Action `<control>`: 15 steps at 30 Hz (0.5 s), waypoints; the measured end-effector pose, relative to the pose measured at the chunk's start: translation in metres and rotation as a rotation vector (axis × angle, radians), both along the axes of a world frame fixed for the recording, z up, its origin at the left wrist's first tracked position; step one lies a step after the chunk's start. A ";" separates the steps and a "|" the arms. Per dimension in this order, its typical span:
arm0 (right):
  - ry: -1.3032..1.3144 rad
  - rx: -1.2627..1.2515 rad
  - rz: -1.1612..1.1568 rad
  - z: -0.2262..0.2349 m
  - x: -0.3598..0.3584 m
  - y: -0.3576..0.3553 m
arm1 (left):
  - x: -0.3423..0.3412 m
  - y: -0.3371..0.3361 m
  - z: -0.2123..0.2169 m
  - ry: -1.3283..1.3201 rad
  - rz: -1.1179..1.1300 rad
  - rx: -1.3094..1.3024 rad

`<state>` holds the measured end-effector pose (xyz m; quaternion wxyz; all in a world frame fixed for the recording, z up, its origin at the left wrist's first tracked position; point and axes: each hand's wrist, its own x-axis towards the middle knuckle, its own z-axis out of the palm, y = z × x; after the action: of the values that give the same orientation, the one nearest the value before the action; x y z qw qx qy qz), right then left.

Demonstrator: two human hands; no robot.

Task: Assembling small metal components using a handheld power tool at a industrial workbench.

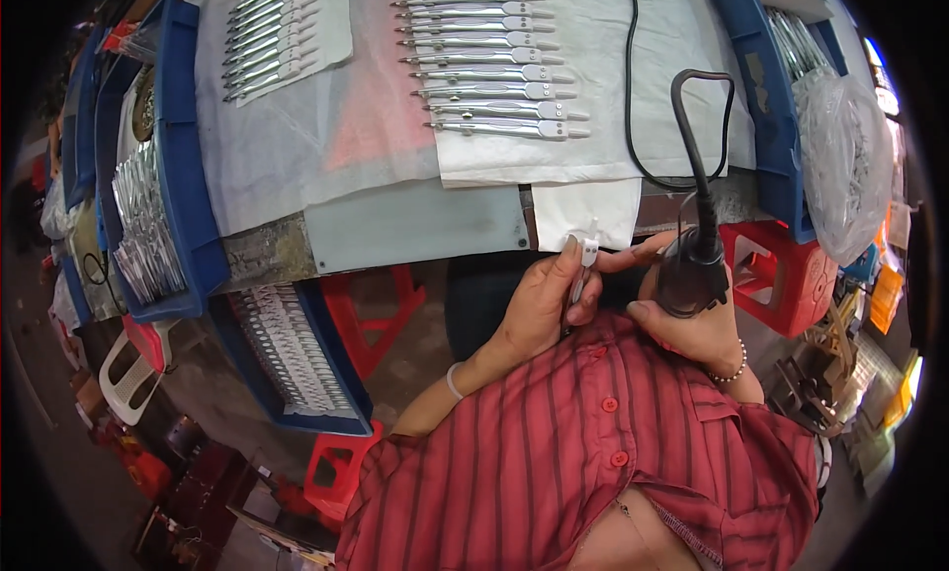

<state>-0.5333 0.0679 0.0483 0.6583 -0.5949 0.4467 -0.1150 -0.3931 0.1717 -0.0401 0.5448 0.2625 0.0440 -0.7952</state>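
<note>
My left hand (542,302) is closed on a silver drawing compass (589,253), its head pinched upright between thumb and fingers at the table's near edge. In my right hand (704,336) is a black corded electric screwdriver (686,282), gripped round its body; the tip is hidden. The right fingers reach across to the head of the held compass. A white cloth (585,207) lies under and behind it. Further back, a row of silver compasses (484,77) rests on white paper, and a shorter row of compasses (272,42) lies to its left.
A black cord (630,87) loops over the paper at right. Blue bins (183,156) of metal parts stand at left, another blue bin (776,126) with a plastic bag (845,166) at right. Below the table are a blue tray (297,349) of parts and red stools (801,284).
</note>
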 end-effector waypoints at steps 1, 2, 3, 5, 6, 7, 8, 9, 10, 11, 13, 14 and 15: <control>0.065 -0.047 0.056 0.001 0.001 -0.002 | -0.003 0.000 -0.002 0.005 0.037 0.041; 0.069 -0.044 0.059 0.001 0.004 -0.003 | -0.004 0.000 -0.003 0.010 0.075 0.083; 0.045 -0.028 0.035 0.003 0.008 -0.003 | -0.005 -0.002 -0.003 0.018 0.074 0.085; 0.029 -0.009 0.010 0.004 0.012 -0.004 | -0.006 -0.005 -0.003 0.076 0.110 0.093; 0.039 -0.010 0.039 0.004 0.013 -0.006 | -0.006 -0.005 -0.001 0.077 0.111 0.096; 0.049 -0.011 0.067 0.004 0.013 -0.007 | -0.007 -0.006 0.000 0.081 0.120 0.131; 0.050 -0.008 0.069 0.003 0.013 -0.007 | -0.007 -0.006 0.001 0.085 0.130 0.166; 0.032 0.011 0.101 0.003 0.014 -0.008 | -0.007 -0.006 0.001 0.091 0.130 0.168; 0.013 0.029 0.133 0.002 0.014 -0.009 | -0.008 -0.006 0.001 0.068 0.127 0.167; 0.016 -0.079 0.197 -0.002 0.013 -0.009 | -0.008 -0.006 0.001 0.045 0.123 0.166; 0.013 -0.008 0.157 0.000 0.016 -0.007 | -0.008 -0.007 0.004 -0.012 0.129 0.177; 0.005 0.059 0.114 0.001 0.018 -0.006 | -0.009 -0.008 0.005 -0.073 0.132 0.183; 0.013 0.056 0.118 0.001 0.018 -0.007 | -0.012 -0.007 0.004 -0.065 0.136 0.181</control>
<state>-0.5153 0.0611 0.0490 0.6775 -0.6023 0.4179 -0.0596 -0.4052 0.1646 -0.0361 0.5727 0.3327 0.1155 -0.7402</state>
